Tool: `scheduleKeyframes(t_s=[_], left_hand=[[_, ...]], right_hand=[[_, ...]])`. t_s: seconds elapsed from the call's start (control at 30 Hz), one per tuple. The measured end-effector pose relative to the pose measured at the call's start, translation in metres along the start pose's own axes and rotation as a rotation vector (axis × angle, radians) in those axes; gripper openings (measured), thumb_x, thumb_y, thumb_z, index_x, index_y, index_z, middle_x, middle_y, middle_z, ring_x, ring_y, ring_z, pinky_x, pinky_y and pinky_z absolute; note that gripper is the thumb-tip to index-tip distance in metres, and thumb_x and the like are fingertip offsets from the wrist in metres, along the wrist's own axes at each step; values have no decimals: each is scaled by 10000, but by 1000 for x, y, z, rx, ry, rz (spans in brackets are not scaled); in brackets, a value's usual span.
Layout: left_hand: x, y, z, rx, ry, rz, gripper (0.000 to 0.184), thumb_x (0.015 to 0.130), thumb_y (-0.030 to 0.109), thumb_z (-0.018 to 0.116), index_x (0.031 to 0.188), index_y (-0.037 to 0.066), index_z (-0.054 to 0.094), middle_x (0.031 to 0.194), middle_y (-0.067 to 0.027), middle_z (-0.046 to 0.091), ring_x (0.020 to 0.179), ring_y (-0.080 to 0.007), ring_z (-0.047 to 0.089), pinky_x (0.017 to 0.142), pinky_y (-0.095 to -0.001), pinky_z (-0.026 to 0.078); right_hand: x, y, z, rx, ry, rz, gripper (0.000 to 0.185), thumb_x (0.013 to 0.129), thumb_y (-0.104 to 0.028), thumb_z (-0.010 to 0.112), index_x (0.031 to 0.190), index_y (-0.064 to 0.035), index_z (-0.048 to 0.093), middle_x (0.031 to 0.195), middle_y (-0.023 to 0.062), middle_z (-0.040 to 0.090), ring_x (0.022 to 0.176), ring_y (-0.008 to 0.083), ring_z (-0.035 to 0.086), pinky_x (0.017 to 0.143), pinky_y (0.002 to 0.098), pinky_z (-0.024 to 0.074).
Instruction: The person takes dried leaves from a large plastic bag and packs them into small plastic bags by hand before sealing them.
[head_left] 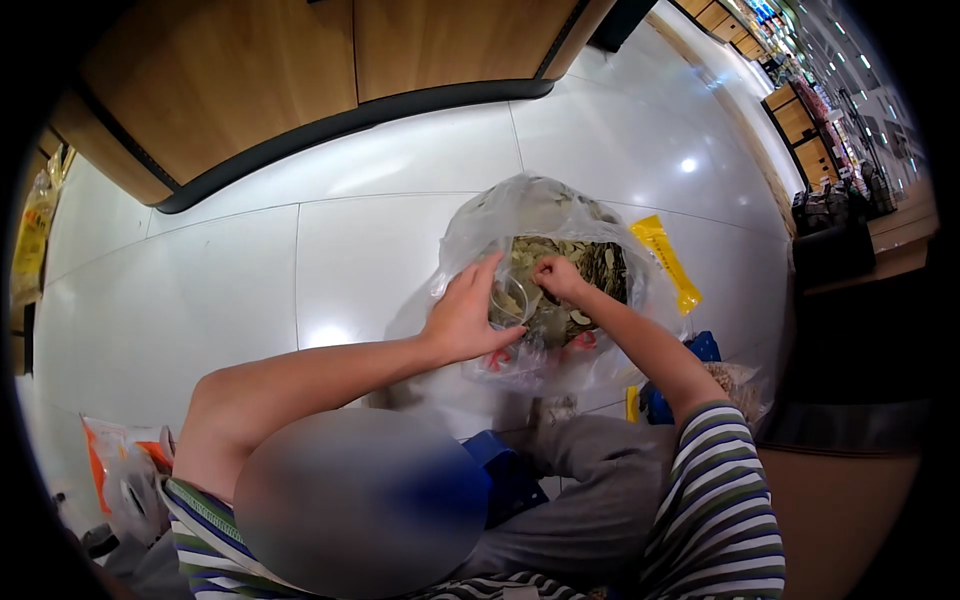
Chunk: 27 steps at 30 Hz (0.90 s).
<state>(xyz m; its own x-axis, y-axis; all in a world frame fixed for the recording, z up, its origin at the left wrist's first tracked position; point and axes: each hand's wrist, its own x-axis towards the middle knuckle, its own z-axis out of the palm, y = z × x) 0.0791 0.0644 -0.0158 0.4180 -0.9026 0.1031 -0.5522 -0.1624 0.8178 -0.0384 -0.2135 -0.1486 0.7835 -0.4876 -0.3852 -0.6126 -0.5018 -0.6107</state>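
Note:
A large clear plastic bag (540, 205) with red print stands open on the floor, filled with dried greenish-brown leaves (610, 262). Over its left side, my left hand (465, 315) curves its thumb and fingers around a clear round container (510, 300). The container's rim shows between them, and some leaf pieces are visible through it. Inside the bag's mouth, just right of the container, my right hand (560, 280) is closed with its fingertips bent down. What those fingers hold, if anything, is hidden.
A yellow packet (667, 265) lies against the bag's right side. Another clear bag (738, 385) sits by my right elbow, near something blue. A wooden cabinet (300, 90) with a black base borders the tiled floor (240, 310). An orange-and-white bag (125, 460) is at lower left.

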Motion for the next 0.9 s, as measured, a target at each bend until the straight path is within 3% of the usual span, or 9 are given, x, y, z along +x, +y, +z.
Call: scheduleKeyframes(t_s=[0.2,0.3,0.43,0.47,0.6,0.9], left_hand=[[5,5,-8,-7,-23,25,1025,717,375,831,1492,17,264,1307,-237,491,1143,-370,554,989,-436,459],[1,8,-14,-13,-64,-27,1025,719,379,823,1495,15,261,1317,-243,482,1150,-373,550,1001,-435,452],[5,1,-8,32,-51,-23,1033,714,391,821,1496,15,261,1266,-240,502,1133,-375,553,994,-435,450],[4,1,-4,45,-53,-20,1036,712,394,821,1496,14,260,1243,-237,511,1122,-376,555,987,-436,451],[6,6,-1,30,-60,3,1033,706,396,822,1494,24,268,1127,-225,544,1047,-383,556,931,-442,459],[11,9,20,102,-101,92,999,694,388,816,1471,26,304,1144,-215,525,1048,-405,561,903,-460,485]], right_hand=[[-10,-12,-27,-160,40,-149,191,780,-188,689,815,-3,659,699,133,655,638,252,620,650,378,508],[-21,-5,-58,-219,141,-162,195,797,-205,690,763,-18,647,662,85,621,611,184,584,607,357,484],[-56,-7,-83,92,60,6,243,898,-201,681,772,-11,599,637,19,588,579,97,523,557,284,441],[-64,-12,-86,41,67,4,222,934,-181,665,789,-35,582,648,-8,582,577,75,523,549,254,442],[-90,-3,-85,482,53,115,165,941,-155,660,826,-53,599,707,-11,621,589,68,563,536,234,466],[-138,-23,-99,453,98,-66,153,941,-139,661,861,-29,590,699,-17,599,608,39,556,525,211,418]])
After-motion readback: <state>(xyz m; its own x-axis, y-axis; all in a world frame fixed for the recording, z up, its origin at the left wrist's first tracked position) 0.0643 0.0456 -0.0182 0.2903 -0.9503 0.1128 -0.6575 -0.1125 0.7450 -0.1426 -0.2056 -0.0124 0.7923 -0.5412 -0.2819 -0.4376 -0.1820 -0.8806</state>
